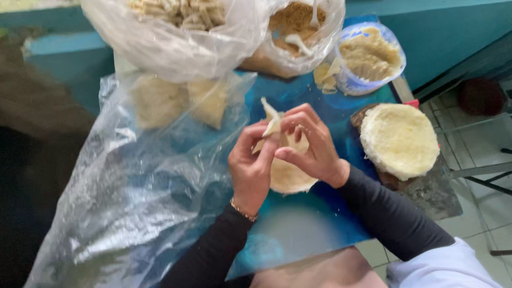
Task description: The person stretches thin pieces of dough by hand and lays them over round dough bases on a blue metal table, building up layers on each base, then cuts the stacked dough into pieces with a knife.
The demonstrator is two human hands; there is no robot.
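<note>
Over a blue table [312, 219], my left hand [249, 166] and my right hand [311, 142] pinch the same thin pale dough wrapper [288, 175]. Both sets of fingertips meet at its upper folded edge, and the round lower part of the sheet hangs below my palms. A thin bracelet sits on my left wrist. Dark long sleeves cover both forearms.
A stack of round wrappers [399, 139] lies on a board at the right. Behind it stand a bowl of pale filling [370, 57] and a bag of brown crumbs with spoons [298, 26]. A bag of rolled pieces [180, 21] and loose clear plastic [119, 199] fill the left.
</note>
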